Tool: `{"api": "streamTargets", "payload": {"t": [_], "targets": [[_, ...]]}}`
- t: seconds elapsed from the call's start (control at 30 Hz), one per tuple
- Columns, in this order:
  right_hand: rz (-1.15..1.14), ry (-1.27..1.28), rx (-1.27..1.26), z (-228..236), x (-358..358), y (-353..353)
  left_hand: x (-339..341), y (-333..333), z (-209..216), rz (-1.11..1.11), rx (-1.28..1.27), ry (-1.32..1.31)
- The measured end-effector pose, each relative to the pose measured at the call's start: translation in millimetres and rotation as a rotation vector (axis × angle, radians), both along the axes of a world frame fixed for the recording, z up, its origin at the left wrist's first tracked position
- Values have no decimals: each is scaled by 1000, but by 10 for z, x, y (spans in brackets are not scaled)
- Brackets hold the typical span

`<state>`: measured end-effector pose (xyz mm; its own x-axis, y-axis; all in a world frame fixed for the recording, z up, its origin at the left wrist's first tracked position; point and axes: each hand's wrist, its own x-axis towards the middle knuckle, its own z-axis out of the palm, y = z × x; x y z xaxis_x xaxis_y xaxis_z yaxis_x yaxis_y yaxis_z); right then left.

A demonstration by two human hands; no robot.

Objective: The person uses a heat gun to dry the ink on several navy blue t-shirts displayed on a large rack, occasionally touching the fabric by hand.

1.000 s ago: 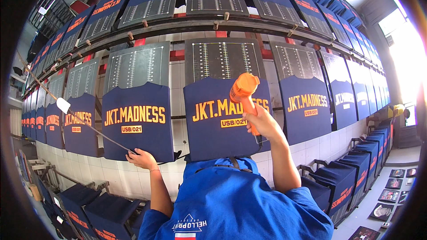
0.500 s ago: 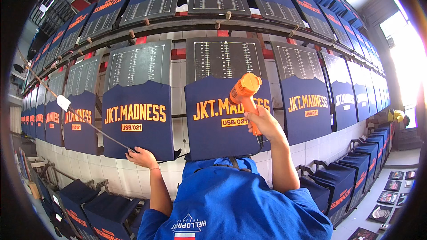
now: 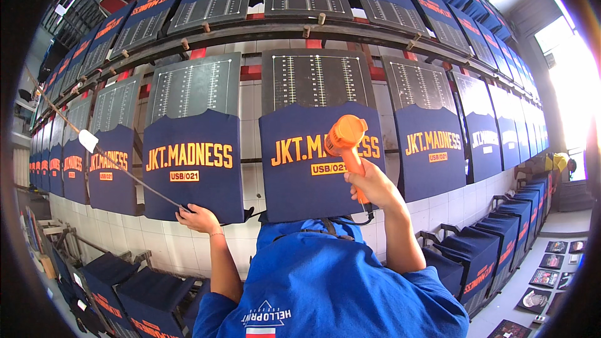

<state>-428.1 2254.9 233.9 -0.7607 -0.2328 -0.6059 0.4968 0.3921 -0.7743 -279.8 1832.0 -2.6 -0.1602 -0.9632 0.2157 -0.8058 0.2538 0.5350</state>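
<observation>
My right hand (image 3: 374, 186) is closed round the handle of an orange hair dryer (image 3: 346, 133). The dryer's head is above a navy T-shirt (image 3: 307, 196) with yellow-orange print, covering part of the lettering. That shirt is stretched on a dark board (image 3: 313, 78) with white ruled marks. My left hand (image 3: 199, 220) is closed on a thin cord (image 3: 153, 193) near the lower edge of the neighbouring navy shirt (image 3: 188, 197). The cord runs up to the left, through a white piece (image 3: 88, 141). A dark cord hangs from the dryer's handle.
Rows of similar shirt-covered boards run left and right, with another row (image 3: 307, 3) beyond a dark rail (image 3: 263, 29). More covered boards (image 3: 482, 253) stand behind me at both sides. Another person (image 3: 559, 163) is far off at the right. Prints (image 3: 535, 299) lie at lower right.
The hair dryer has moved slightly down, and its head has tipped toward the left. My left hand keeps hold of the cord in nearly the same place.
</observation>
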Motion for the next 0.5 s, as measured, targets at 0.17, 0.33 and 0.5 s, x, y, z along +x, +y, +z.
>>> {"api": "streamTargets", "payload": {"t": [0.17, 0.33, 0.5], "targets": [[40, -23, -16, 19, 8, 41, -2, -2, -12, -14, -15, -1], [41, 1, 32, 17, 0, 130, 2, 1, -21, -6, -4, 18], [65, -14, 44, 5, -41, 328, 9, 30, 25, -30, 6, 35]]}}
